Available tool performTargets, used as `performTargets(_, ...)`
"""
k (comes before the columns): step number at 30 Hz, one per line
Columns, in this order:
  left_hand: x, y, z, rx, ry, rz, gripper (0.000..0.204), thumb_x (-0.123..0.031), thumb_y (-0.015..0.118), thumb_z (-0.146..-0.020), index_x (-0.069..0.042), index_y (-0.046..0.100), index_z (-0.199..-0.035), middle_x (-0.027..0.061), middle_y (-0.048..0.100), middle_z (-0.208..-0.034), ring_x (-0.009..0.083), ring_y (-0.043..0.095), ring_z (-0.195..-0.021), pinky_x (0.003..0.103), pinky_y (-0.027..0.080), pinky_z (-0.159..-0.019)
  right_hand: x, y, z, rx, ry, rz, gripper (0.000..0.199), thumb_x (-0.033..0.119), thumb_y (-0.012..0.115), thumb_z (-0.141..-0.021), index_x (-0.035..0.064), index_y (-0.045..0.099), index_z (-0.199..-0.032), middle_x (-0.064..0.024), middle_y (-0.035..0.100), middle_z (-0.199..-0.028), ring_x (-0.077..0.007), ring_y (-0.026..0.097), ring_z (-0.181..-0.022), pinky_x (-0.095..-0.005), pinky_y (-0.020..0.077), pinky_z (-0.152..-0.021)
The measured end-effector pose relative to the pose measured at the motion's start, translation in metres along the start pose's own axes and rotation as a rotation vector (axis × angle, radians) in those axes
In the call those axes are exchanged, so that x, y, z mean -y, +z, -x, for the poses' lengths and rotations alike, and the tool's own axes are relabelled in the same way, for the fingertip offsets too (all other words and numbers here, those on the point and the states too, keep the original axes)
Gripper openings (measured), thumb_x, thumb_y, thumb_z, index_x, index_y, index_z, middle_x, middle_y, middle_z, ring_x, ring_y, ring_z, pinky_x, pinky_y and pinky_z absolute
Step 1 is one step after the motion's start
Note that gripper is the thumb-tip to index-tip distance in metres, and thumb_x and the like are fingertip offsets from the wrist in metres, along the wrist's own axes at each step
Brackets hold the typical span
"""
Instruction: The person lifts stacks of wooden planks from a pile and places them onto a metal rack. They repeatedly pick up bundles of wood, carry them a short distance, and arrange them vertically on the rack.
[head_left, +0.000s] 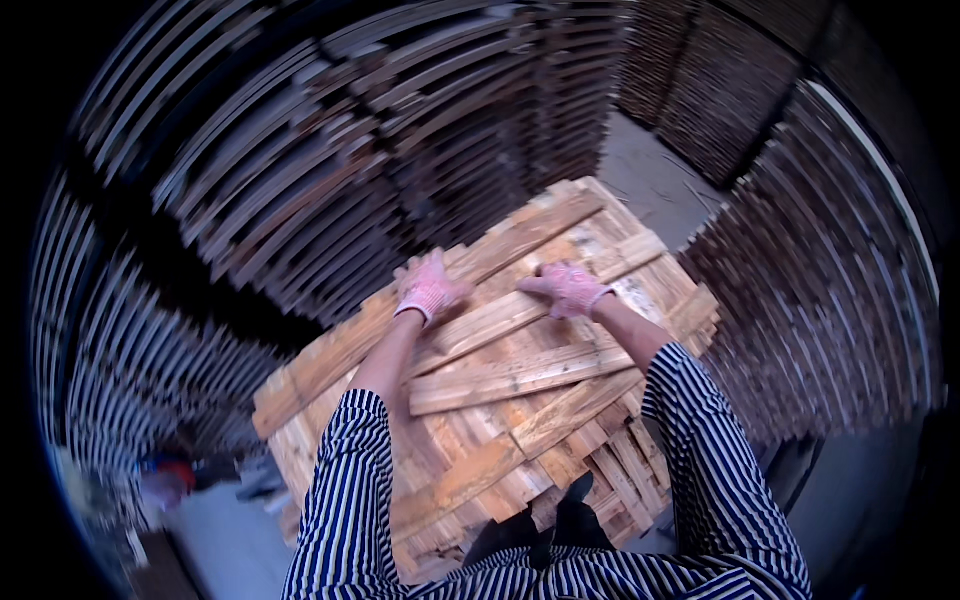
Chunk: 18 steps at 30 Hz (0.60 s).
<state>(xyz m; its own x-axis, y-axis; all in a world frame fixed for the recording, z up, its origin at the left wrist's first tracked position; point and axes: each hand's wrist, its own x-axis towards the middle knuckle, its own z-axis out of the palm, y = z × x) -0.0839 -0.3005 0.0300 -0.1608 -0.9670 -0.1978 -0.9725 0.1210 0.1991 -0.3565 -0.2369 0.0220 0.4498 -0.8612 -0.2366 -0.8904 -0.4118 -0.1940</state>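
A pile of pale wooden planks [465, 475] lies below me, with several longer slats set across its top. My left hand [432, 287], in a pink-and-white knitted glove, rests on the far slat [345, 352]; its fingers are apart and reach toward the pile's far edge. Further right, my right hand [568, 290] wears a matching glove and lies over a second slat [500, 322], thumb stretched out to the left. Motion blur softens the fingers. Neither hand visibly lifts anything. Another slat [520, 376] lies loose at an angle, nearer to me.
Tall stacks of layered boards [330, 130] rise close beyond the pile and along the left. Another stack [820, 270] stands at the right. Grey floor [655, 185] shows at the far right corner. A blurred red item [178, 472] is at lower left.
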Motion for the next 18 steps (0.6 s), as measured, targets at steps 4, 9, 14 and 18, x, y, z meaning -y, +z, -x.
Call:
performTargets(4,0.000,0.006,-0.022,0.064,0.139,-0.088,0.091,-0.055,0.081,-0.069,-0.006,0.057,-0.141,0.0191,0.057,-0.143,0.0342,0.048,-0.139,0.047,0.041,-0.113,0.004,0.000,-0.008,-0.019,-0.002,0.028,0.068,0.005,0.070,-0.079,0.0321,0.057,-0.141,-0.0142,0.059,-0.128,-0.0362,0.058,-0.122,-0.0503,0.0431,-0.103)
performTargets(9,-0.007,-0.037,-0.027,-0.011,0.169,0.081,0.085,-0.050,0.085,-0.068,-0.004,0.061,-0.135,0.0201,0.069,-0.124,0.0327,0.067,-0.114,0.040,0.052,-0.101,-0.012,-0.003,-0.029,-0.042,0.004,0.057,0.065,-0.001,0.061,-0.085,0.0323,0.058,-0.140,-0.0139,0.058,-0.130,-0.0354,0.056,-0.126,-0.0519,0.0403,-0.106)
performTargets(14,0.076,-0.099,0.017,-0.143,0.148,0.186,0.083,-0.049,0.088,-0.070,-0.001,0.062,-0.132,0.0201,0.070,-0.122,0.0330,0.067,-0.115,0.039,0.050,-0.103,-0.014,-0.003,-0.062,-0.152,-0.072,0.083,0.050,0.010,0.061,-0.087,0.0349,0.063,-0.130,-0.0123,0.063,-0.117,-0.0340,0.062,-0.115,-0.0469,0.0506,-0.092)
performTargets(18,0.164,-0.095,0.087,-0.210,-0.091,0.332,0.073,-0.040,0.086,-0.075,0.001,0.063,-0.130,0.0174,0.072,-0.117,0.0238,0.069,-0.110,0.036,0.053,-0.097,-0.037,-0.002,-0.067,-0.139,-0.063,-0.006,0.061,0.002,0.067,-0.079,0.0296,0.062,-0.133,-0.0121,0.064,-0.124,-0.0373,0.063,-0.115,-0.0453,0.0506,-0.096)
